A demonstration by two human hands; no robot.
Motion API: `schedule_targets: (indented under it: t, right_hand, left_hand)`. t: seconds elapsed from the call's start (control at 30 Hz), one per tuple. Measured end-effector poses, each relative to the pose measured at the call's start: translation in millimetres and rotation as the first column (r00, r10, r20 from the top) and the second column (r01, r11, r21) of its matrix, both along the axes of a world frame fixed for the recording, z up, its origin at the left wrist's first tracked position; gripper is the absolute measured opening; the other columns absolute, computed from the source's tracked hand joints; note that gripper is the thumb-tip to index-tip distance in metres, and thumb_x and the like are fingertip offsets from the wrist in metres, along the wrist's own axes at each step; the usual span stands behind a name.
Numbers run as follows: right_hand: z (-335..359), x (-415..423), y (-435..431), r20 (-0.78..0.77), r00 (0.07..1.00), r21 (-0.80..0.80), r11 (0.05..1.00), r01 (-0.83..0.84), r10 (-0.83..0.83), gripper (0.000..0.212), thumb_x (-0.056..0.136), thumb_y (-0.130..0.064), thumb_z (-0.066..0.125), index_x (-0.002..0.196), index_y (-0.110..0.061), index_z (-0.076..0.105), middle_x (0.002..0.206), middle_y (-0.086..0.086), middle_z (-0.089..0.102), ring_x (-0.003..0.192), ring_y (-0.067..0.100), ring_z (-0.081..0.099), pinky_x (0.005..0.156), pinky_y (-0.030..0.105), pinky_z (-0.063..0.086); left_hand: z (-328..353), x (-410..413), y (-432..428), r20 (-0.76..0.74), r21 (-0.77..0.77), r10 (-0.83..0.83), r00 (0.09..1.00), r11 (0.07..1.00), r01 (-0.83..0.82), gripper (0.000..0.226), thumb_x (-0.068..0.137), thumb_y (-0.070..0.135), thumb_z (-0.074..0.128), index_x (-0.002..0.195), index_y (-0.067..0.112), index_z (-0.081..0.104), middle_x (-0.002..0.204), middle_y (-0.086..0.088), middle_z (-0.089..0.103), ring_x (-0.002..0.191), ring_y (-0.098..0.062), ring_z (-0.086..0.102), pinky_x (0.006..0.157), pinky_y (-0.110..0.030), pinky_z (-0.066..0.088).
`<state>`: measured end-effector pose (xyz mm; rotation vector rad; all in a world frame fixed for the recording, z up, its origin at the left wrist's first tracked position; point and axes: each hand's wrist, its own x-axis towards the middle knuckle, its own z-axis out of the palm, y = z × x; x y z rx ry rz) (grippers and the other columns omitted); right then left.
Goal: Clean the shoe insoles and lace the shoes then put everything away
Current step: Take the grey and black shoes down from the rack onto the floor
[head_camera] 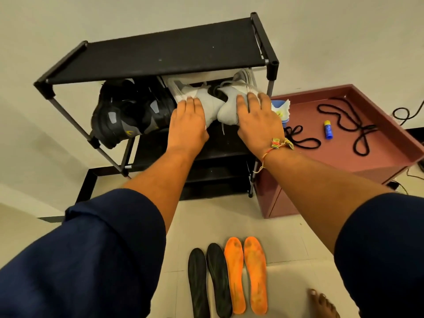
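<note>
Left hand fingers together, curled over left pale grey fabric sneaker, right hand fingers spread, gripping right grey sneaker, both on black metal-framed shoe rack, black and orange foam insoles on near floor, black laces on maroon tray table at right

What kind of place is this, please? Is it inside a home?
Probably a home, perhaps an entryway or room corner. A black shoe rack stands against a plain wall and holds black shoes and grey shoes. Insoles lie on the tiled floor, near a bare foot.
</note>
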<state>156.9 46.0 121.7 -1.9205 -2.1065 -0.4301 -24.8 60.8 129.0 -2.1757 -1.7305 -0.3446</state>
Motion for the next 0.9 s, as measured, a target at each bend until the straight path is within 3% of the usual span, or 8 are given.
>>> schedule_targets:
  t: [0.3, 0.47, 0.57, 0.67, 0.77, 0.9]
  right_hand:
    - [34.5, 2.3, -69.4, -0.105, 0.995, 0.024, 1.0, 0.005, -0.003, 0.07, 0.081, -0.026, 0.07, 0.141, -0.008, 0.04, 0.133, 0.018, 0.051, 0.124, 0.04, 0.046, 0.09, 0.046, 0.055]
    - [51.5, -1.4, -105.0, -0.166, 0.986, 0.029, 1.0, 0.003, 0.002, 0.071, 0.082, -0.027, 0.07, 0.143, -0.008, 0.039, 0.133, 0.017, 0.05, 0.123, 0.039, 0.045, 0.088, 0.043, 0.056]
    - [60.2, -2.3, -119.1, -0.207, 0.978, 0.051, 0.999, 0.008, 0.003, 0.071, 0.084, -0.03, 0.068, 0.145, -0.009, 0.038, 0.135, 0.018, 0.049, 0.123, 0.038, 0.045, 0.089, 0.042, 0.054]
    - [66.8, -2.5, -134.4, -0.31, 0.951, 0.058, 0.998, 0.013, 0.006, 0.072, 0.084, -0.034, 0.068, 0.145, -0.011, 0.037, 0.138, 0.016, 0.048, 0.125, 0.037, 0.043, 0.093, 0.042, 0.05]
    - [66.2, 0.4, -147.9, -0.444, 0.896, 0.063, 0.998, 0.021, 0.009, 0.073, 0.083, -0.041, 0.066, 0.144, -0.014, 0.037, 0.136, 0.011, 0.049, 0.123, 0.034, 0.045, 0.095, 0.041, 0.048]
    - [56.8, 2.0, -181.0, -0.663, 0.748, 0.102, 0.993, 0.061, 0.022, 0.072, 0.082, -0.046, 0.065, 0.143, -0.016, 0.043, 0.134, 0.006, 0.055, 0.12, 0.03, 0.049, 0.097, 0.041, 0.046]
  left_hand:
    - [38.3, -3.2, -70.9, 0.265, -0.012, -0.03, 0.964, 0.999, 0.035, 0.083, 0.078, 0.034, 0.078, 0.145, 0.003, 0.039, 0.139, -0.014, 0.051, 0.128, -0.03, 0.045, 0.108, -0.038, 0.041]
    - [55.8, -9.3, -97.9, 0.461, -0.051, -0.016, 0.887, 0.998, 0.045, 0.081, 0.076, 0.036, 0.079, 0.142, 0.009, 0.042, 0.137, -0.01, 0.051, 0.127, -0.028, 0.043, 0.104, -0.041, 0.046]
    - [63.8, -14.9, -108.5, 0.603, -0.053, -0.017, 0.798, 0.997, 0.061, 0.077, 0.072, 0.038, 0.078, 0.139, 0.014, 0.046, 0.131, -0.007, 0.054, 0.123, -0.023, 0.047, 0.097, -0.037, 0.05]
    - [71.0, -19.2, -125.1, 0.739, -0.023, -0.033, 0.673, 0.997, 0.074, 0.063, 0.067, 0.044, 0.077, 0.122, 0.021, 0.058, 0.113, 0.003, 0.062, 0.107, -0.014, 0.059, 0.085, -0.034, 0.057]
    - [75.7, -19.0, -150.6, 0.827, -0.032, 0.003, 0.561, 0.999, 0.043, 0.049, 0.068, 0.044, 0.078, 0.108, 0.025, 0.058, 0.104, 0.008, 0.063, 0.095, -0.008, 0.061, 0.073, -0.021, 0.053]
    - [73.8, -17.2, -192.5, 0.912, -0.102, 0.083, 0.401, 0.994, 0.026, 0.047, 0.081, 0.029, 0.08, 0.119, 0.029, 0.052, 0.102, 0.017, 0.054, 0.088, 0.004, 0.053, 0.062, -0.005, 0.046]
